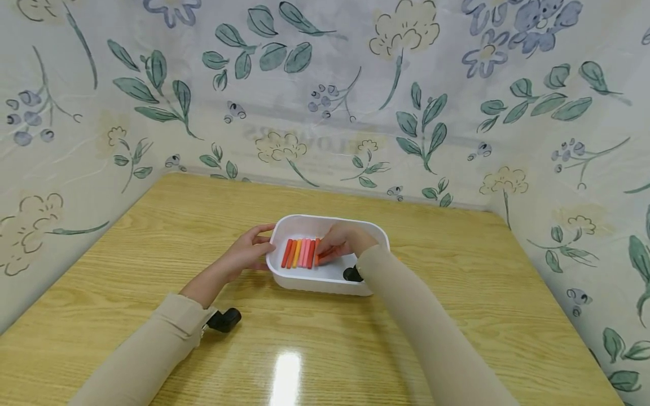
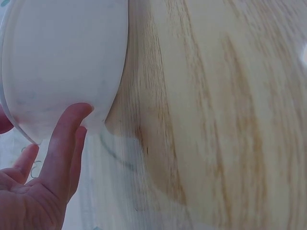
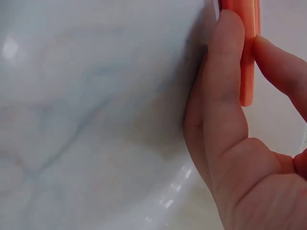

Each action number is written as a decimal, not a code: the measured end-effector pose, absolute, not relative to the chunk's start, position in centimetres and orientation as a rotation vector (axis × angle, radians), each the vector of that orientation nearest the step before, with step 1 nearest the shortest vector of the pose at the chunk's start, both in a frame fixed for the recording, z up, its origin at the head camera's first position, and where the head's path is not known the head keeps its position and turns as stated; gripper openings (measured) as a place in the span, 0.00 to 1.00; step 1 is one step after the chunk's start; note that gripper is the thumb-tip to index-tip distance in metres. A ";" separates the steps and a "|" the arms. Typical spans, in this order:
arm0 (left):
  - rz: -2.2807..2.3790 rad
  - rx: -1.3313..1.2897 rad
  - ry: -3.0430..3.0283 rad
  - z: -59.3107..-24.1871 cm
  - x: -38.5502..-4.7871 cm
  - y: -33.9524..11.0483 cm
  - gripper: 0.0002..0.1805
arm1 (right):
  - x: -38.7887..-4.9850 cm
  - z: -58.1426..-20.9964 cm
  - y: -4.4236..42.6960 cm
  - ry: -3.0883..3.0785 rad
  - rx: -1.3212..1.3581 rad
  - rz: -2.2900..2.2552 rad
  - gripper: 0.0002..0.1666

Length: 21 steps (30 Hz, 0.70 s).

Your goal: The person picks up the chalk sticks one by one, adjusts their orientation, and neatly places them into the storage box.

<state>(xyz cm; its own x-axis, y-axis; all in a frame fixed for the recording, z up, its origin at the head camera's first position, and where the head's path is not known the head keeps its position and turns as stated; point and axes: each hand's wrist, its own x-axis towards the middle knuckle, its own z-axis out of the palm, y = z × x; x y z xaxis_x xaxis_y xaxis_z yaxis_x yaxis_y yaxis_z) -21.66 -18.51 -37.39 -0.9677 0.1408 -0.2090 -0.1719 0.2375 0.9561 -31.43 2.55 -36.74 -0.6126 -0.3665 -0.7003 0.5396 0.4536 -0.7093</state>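
Observation:
A white plastic tray point(image 1: 325, 285) with rounded corners stands on the wooden table. Inside it, a row of crayons point(image 1: 296, 254) in red, orange, yellow and pink lies side by side. My left hand point(image 1: 246, 248) holds the tray's left end; in the left wrist view its fingers point(image 2: 64, 139) lie against the outer wall. Reaching into the tray, my right hand point(image 1: 339, 241) pinches an orange crayon point(image 3: 247, 72) between thumb and fingers at the right end of the row. Part of that crayon is hidden by the fingers in the head view.
Black wrist cameras show below each wrist, the left one point(image 1: 225, 320) over the table and the right one point(image 1: 352, 274) over the tray. A flower-printed sheet point(image 1: 325, 129) hangs behind and beside the wooden table point(image 1: 203, 208).

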 end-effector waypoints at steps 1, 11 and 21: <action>1.797 -0.026 2.260 -37.4 -21.7 -18.5 0.32 | -31.4 -36.7 2.5 1.826 0.148 -1.289 0.05; 1.804 -0.027 2.261 -37.4 -21.7 -18.5 0.32 | -31.0 -35.4 2.9 1.971 0.046 -1.196 0.15; 1.786 -0.028 2.270 -37.4 -21.7 -18.4 0.32 | -31.0 -33.4 3.7 1.965 -0.019 -1.357 0.24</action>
